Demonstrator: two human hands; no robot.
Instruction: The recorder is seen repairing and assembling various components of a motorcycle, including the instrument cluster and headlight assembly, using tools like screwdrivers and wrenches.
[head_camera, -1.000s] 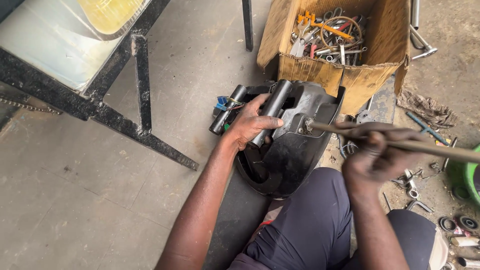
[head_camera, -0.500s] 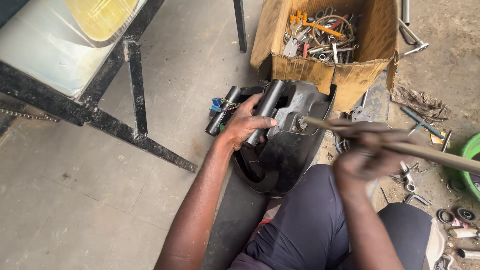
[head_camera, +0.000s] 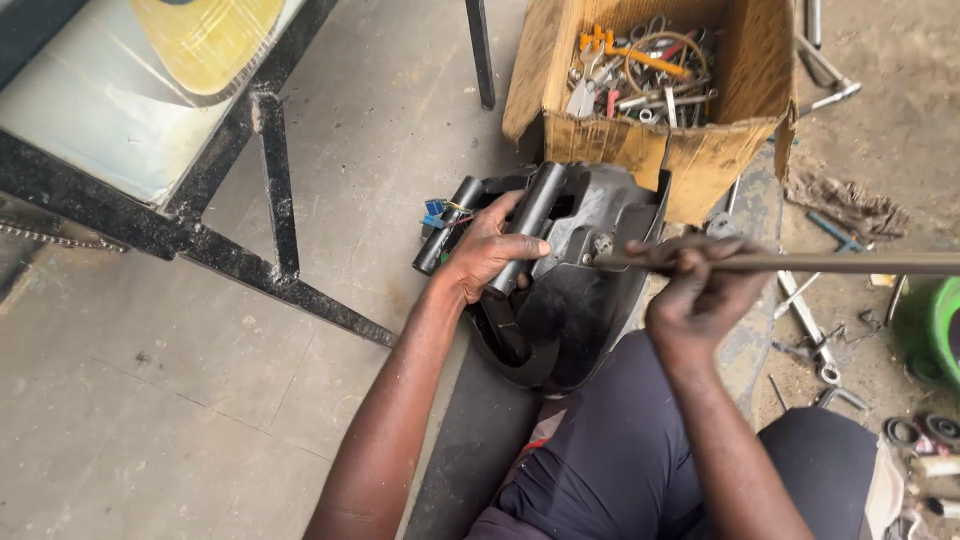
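Two hands busy on this one. Left hand (head_camera: 492, 255) clamps the black cover (head_camera: 590, 300) on the floor by its tube, fingers wrapped tight. Right hand (head_camera: 700, 295) has fingers closed round a long rod (head_camera: 800, 263), tip sitting at the small fastener (head_camera: 603, 243) on top. Looks mid-job to me: cover in one piece, fastener in place, tool box (head_camera: 690, 150) just behind.
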